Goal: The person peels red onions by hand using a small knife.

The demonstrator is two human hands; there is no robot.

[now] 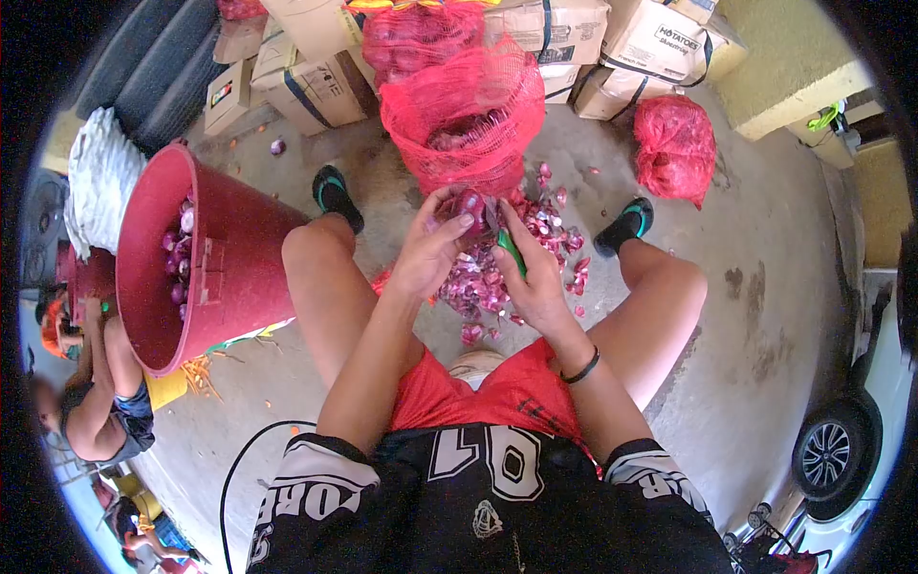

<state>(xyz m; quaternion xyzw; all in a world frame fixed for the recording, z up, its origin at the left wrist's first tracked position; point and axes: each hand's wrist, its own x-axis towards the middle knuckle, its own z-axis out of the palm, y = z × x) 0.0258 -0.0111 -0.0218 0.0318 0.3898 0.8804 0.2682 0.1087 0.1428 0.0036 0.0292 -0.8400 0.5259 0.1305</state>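
Note:
In my left hand (437, 241) is a red onion (469, 203), held between thumb and fingers. My right hand (534, 273) is wrapped round the green handle of a knife (511, 251), its blade close against the onion. Both hands are near each other above a heap of onion skins and pieces (478, 287) on the floor between my legs. Just beyond them stands an open red mesh sack (464, 143) with red onions inside. To the left, a big red tub (229, 258) leans toward me with onions (179, 253) in it.
Cardboard boxes (311, 91) line the back, beside another full mesh sack (421, 43). A tied red sack (674, 143) lies at the right. A loose onion (277, 146) is on the floor. Other people (100, 402) are at the far left. A car wheel (826, 454) shows at the right.

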